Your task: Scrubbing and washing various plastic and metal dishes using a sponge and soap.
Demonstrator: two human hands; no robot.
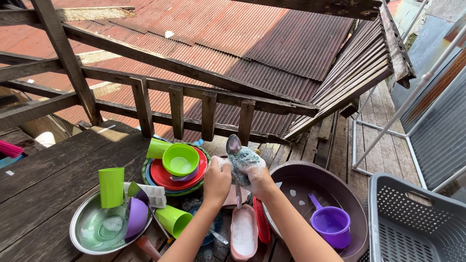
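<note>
My left hand [216, 180] grips the handle of a metal spoon [234, 144] whose bowl points up. Against the spoon my right hand [256, 174] presses a soapy blue-green sponge [242, 160]; foam covers the fingers. Below the hands lie a pink oval soap dish [243, 234] with suds and a red item [262, 221] beside it. Left of the hands a green bowl [180, 159] rests on stacked red and green plates [165, 178].
A metal basin [85, 238] holds soapy water, a purple bowl [136, 218] and a green cup [111, 187]. Another green cup [174, 220] lies tipped. A brown tub [340, 184] holds a purple dipper [331, 225]. A grey basket [412, 223] stands right. A wooden railing [174, 109] lies ahead.
</note>
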